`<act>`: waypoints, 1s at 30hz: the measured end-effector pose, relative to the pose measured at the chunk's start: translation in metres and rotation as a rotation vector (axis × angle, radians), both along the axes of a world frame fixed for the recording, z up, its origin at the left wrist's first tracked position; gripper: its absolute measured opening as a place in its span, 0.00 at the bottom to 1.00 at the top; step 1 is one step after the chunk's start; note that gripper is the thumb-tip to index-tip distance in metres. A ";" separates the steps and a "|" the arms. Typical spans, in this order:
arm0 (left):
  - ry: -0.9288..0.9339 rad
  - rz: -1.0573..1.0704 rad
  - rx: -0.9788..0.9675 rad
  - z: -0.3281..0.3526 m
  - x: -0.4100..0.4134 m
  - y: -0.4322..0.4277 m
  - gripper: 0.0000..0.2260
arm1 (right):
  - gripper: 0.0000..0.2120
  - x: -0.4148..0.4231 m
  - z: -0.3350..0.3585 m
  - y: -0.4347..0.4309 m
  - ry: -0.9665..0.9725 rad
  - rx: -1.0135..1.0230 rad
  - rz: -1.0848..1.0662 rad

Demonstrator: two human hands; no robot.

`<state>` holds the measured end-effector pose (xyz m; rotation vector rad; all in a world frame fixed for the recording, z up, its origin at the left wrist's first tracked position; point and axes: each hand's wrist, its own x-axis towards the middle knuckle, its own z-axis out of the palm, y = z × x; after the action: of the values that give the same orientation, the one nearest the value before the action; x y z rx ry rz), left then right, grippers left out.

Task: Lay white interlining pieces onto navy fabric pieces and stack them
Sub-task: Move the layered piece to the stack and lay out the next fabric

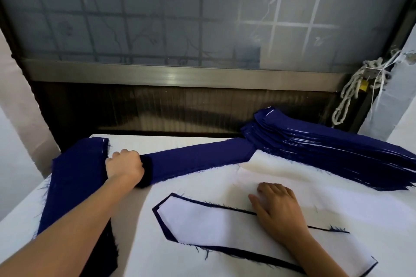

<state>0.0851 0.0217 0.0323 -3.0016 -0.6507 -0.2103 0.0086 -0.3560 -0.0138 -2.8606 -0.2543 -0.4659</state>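
Of the person, only the two arms show. The left forearm (74,231) is bare along all its visible length, from the lower edge of the view up to the wrist, and it looks slim and smooth. The left hand (125,167) is bare too. It is a little blurred, so fine details of its fingers cannot be told. The right forearm (315,254) is also bare as far as it shows, and less of it is in view. The right hand (275,207) is bare, with slim fingers.
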 end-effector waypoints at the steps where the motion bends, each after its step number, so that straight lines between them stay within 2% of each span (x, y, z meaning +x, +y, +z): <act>1: 0.001 0.002 -0.004 0.000 0.001 0.000 0.12 | 0.21 0.000 0.000 0.000 -0.008 0.007 -0.001; 5: 0.075 -0.012 0.006 0.002 0.003 -0.005 0.10 | 0.16 -0.002 0.000 0.000 -0.017 0.008 0.004; 11: 0.050 -0.004 -0.047 0.008 -0.001 0.005 0.12 | 0.16 -0.003 0.000 0.001 -0.060 0.051 -0.006; 17: 0.043 0.010 -0.140 0.012 -0.005 0.008 0.03 | 0.10 -0.004 0.000 0.002 -0.068 0.068 -0.011; 24: 0.048 -0.164 0.084 0.003 -0.011 0.000 0.12 | 0.09 -0.006 0.004 0.004 -0.063 0.064 -0.015; 30: -0.019 -0.327 -0.228 0.001 -0.011 0.003 0.06 | 0.09 -0.007 0.007 0.006 -0.041 0.068 -0.022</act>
<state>0.0738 0.0251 0.0338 -3.3157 -0.1891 -0.1909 0.0018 -0.3503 -0.0067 -2.7921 -0.2106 -0.5270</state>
